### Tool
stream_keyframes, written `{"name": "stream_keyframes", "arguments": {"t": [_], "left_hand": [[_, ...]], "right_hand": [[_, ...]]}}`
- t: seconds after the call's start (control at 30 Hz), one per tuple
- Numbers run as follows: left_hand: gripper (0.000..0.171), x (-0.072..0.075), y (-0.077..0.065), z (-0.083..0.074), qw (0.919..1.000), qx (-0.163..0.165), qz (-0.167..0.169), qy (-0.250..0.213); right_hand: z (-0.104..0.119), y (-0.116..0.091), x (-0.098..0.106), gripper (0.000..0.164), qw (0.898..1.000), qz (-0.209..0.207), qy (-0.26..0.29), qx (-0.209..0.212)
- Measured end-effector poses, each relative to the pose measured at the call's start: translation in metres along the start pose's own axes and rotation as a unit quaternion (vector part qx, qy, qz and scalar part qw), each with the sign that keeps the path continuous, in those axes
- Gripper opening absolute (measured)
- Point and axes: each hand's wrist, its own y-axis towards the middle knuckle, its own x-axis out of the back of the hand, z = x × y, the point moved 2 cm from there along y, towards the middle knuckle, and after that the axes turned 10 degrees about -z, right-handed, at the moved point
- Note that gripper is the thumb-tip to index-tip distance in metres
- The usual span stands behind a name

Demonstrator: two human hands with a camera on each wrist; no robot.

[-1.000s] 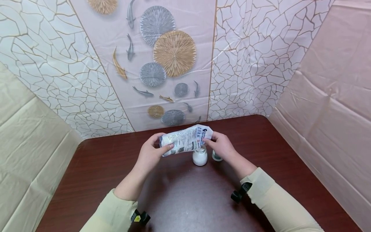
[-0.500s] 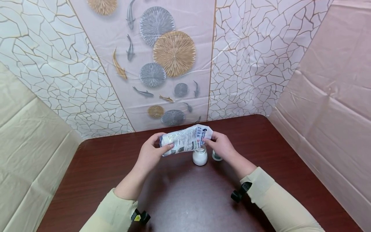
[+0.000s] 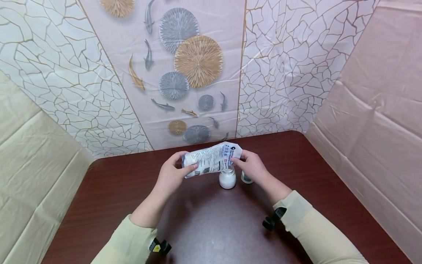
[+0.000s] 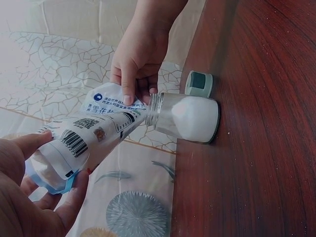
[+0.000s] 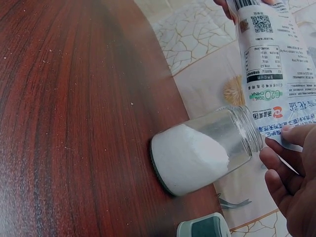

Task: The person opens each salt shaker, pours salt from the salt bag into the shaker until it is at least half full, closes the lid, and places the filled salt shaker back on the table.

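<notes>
A white printed bag of salt (image 3: 207,158) is tilted over a small glass jar (image 3: 227,180). My left hand (image 3: 172,174) grips the bag's sealed bottom end, thumb on the printed side. With thumb and fingers my right hand (image 3: 253,167) pinches the other end, right at the jar's mouth. White salt (image 5: 187,160) fills much of the jar, heaped into a slope in the right wrist view. The bag's end hides part of the jar's threaded rim (image 5: 247,129). Beside the jar, close to my right hand, stands a pale green lid (image 4: 199,84) with a dark green panel.
The jar and lid stand on a dark red-brown wooden table (image 3: 211,223). Small white specks dot its surface in both wrist views. A patterned cloth (image 3: 197,110) with fish and round motifs hangs behind the far edge, and plain beige sheets (image 3: 372,139) flank the sides.
</notes>
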Motion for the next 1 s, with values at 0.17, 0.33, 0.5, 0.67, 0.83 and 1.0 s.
{"name": "stream_keyframes", "arguments": {"t": [0.17,0.33,0.5,0.67,0.83,1.0], "left_hand": [[0.043,0.0001,-0.0001,-0.0005,1.0000,-0.001,0.000,-0.001],[0.043,0.0005,-0.0004,-0.0007,1.0000,0.000,-0.001,-0.001],[0.042,0.0008,-0.0002,-0.0001,1.0000,-0.002,-0.003,0.001],[0.043,0.0010,-0.0002,-0.0006,1.0000,-0.007,-0.004,0.006],[0.044,0.0012,-0.0003,-0.0014,0.9999,-0.006,-0.004,0.010],[0.045,0.0009,-0.0002,-0.0017,0.9999,-0.008,-0.003,0.012]], "right_hand": [[0.0007,-0.0007,0.0002,0.024,1.000,-0.006,0.001,0.007],[0.0019,-0.0008,-0.0001,0.024,1.000,-0.001,0.002,0.002],[0.0021,-0.0011,-0.0002,0.024,1.000,0.002,0.000,-0.003],[0.0019,-0.0013,0.0001,0.023,1.000,0.001,0.001,-0.001],[0.0013,-0.0011,-0.0006,0.022,1.000,0.000,0.000,-0.002],[0.0020,-0.0020,0.0000,0.023,1.000,-0.003,0.004,-0.001]]}}
